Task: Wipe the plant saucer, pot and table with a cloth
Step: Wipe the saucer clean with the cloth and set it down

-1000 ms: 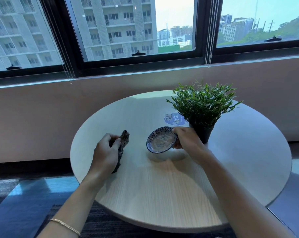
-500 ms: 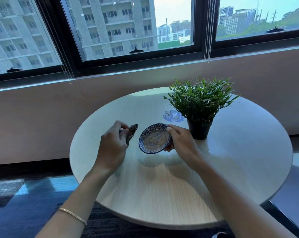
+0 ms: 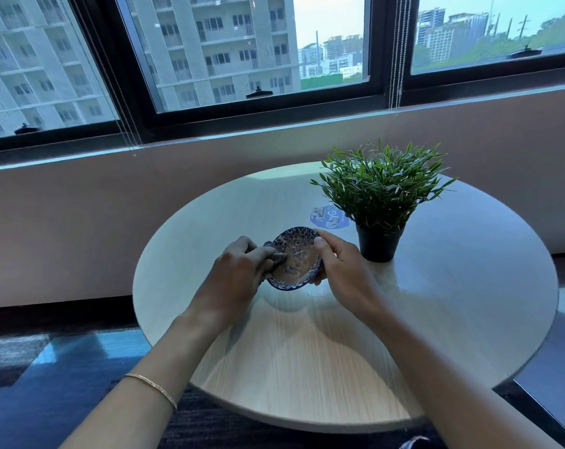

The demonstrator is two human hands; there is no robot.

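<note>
A small blue-and-white patterned saucer [image 3: 299, 254] is held tilted above the round light wooden table [image 3: 453, 303]. My right hand [image 3: 341, 270] grips its right rim, thumb on top. My left hand [image 3: 239, 273] holds a dark cloth [image 3: 276, 256], bunched in the fingers and pressed into the left side of the saucer's bowl. Most of the cloth is hidden by my fingers. A black pot [image 3: 379, 243] with a bushy green plant [image 3: 380, 186] stands on the table just right of the saucer.
A round blue sticker [image 3: 328, 218] lies on the table behind the saucer. A low wall and a dark-framed window run behind the table. Dark carpet and a glossy blue floor lie to the left below the table's edge.
My left hand lifted the cloth off the table and brought it right into the saucer. My right hand raised the saucer and shifted it slightly left, away from the pot.
</note>
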